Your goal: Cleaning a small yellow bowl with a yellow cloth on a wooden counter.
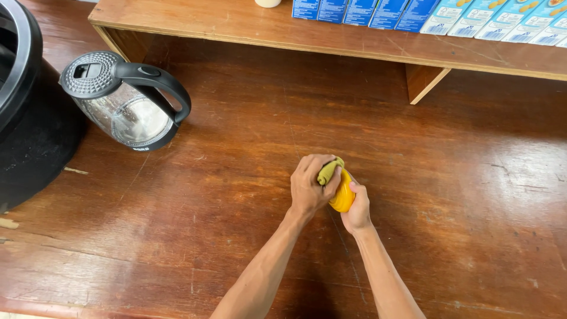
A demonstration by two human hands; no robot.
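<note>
Left hand (311, 186) clenched on cloth (329, 171), right hand (358, 208) grasping yellow cup (342, 198) over worktop (248, 195); kettle (127, 100) well apart, shelf (354, 41) behind.

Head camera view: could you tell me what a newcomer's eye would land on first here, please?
The eye goes first to the two hands at the centre of the wooden table: the left hand presses an olive-green cloth onto a bright yellow object that the right hand holds. Next comes the glass kettle with a black lid and handle at upper left, then the row of blue cartons on the shelf above.
</note>
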